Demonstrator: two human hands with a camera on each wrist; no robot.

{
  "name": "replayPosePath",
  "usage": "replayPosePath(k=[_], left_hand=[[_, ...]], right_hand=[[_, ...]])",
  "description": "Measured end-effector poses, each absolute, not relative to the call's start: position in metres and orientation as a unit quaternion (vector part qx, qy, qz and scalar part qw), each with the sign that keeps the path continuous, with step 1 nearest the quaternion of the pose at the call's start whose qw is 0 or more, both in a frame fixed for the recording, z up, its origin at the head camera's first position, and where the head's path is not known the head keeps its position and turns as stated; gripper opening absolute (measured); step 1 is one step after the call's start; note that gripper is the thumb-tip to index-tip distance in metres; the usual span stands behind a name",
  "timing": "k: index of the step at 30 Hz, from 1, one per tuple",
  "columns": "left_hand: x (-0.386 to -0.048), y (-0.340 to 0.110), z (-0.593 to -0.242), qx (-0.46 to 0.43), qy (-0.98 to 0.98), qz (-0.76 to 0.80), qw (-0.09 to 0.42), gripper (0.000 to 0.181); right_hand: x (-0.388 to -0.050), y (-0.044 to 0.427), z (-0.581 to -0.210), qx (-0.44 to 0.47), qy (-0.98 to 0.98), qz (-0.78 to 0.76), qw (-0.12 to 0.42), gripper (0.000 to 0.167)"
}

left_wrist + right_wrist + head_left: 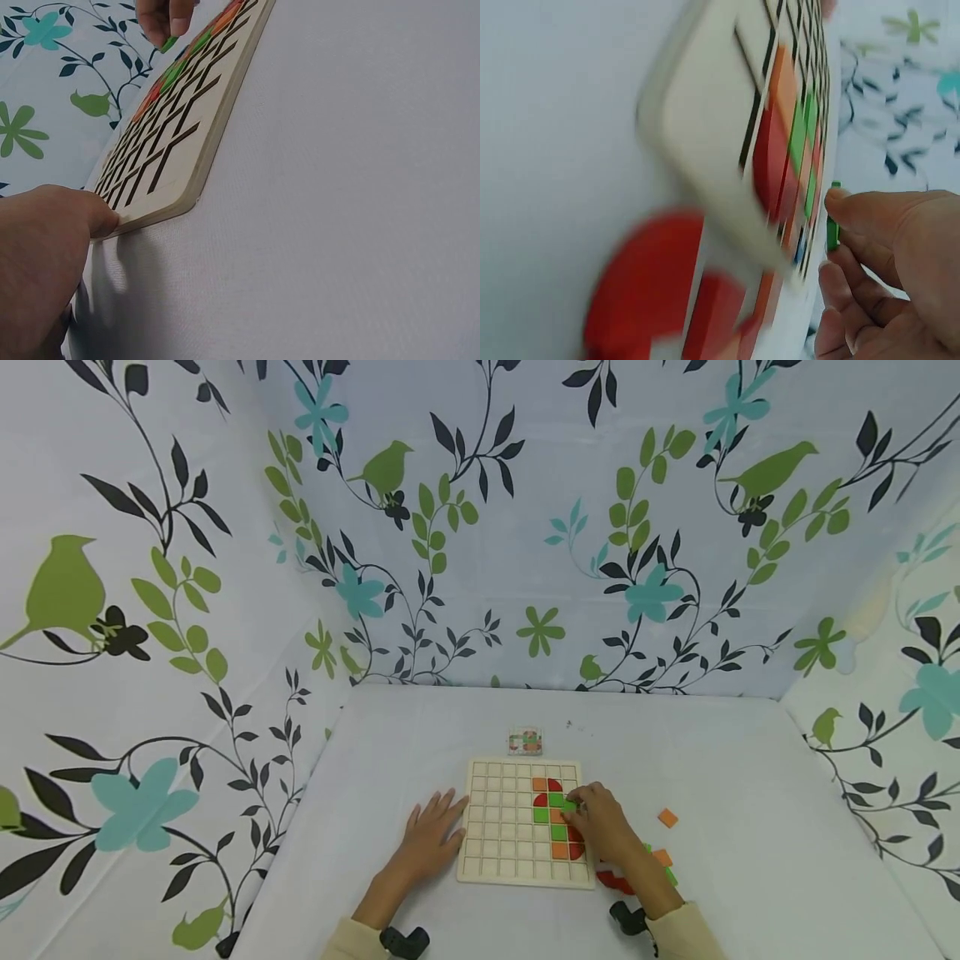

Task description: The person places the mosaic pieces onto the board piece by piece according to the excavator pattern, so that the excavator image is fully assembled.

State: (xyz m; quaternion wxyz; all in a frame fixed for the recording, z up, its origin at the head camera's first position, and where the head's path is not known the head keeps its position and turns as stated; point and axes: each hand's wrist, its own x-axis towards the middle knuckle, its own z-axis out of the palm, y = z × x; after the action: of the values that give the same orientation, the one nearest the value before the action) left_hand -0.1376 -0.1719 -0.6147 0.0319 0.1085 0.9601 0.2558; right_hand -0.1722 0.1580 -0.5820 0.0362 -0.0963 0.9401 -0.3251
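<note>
A pale wooden grid board (495, 843) lies on the white table. Orange, red and green pieces, such as a green square (541, 815), fill several cells toward its right side. Spread out at the board's left edge, my left hand (431, 839) touches the rim; the thumb (101, 217) is against the corner in the left wrist view. Over the right part of the board, my right hand (603, 827) pinches a small green square tile (832, 231) between thumb and fingers. That tile appears edge-on and above the board in the right wrist view.
A small card with a coloured pattern (525, 741) lies behind the board. Loose pieces lie to the right: an orange square (667, 817), red rounded pieces (615, 882), and orange and green ones partly under my right forearm. Patterned cloth (480, 527) hangs around the table.
</note>
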Motion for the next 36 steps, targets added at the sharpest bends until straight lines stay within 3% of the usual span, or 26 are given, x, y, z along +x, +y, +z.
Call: replayPosePath(k=[14, 25, 36], left_hand=[[-0.135, -0.172, -0.617, 0.108, 0.961, 0.251, 0.032, 0.056], [-0.134, -0.172, -0.614, 0.115, 0.959, 0.257, 0.028, 0.055], [-0.134, -0.174, -0.615, 0.116, 0.958, 0.26, 0.029, 0.055]], right_hand=[[-0.147, 0.127, -0.596, -0.238, 0.933, -0.271, -0.004, 0.016], [-0.143, 0.127, -0.598, -0.251, 0.934, -0.251, -0.046, 0.014], [-0.145, 0.126, -0.596, -0.232, 0.944, -0.231, -0.036, 0.018]])
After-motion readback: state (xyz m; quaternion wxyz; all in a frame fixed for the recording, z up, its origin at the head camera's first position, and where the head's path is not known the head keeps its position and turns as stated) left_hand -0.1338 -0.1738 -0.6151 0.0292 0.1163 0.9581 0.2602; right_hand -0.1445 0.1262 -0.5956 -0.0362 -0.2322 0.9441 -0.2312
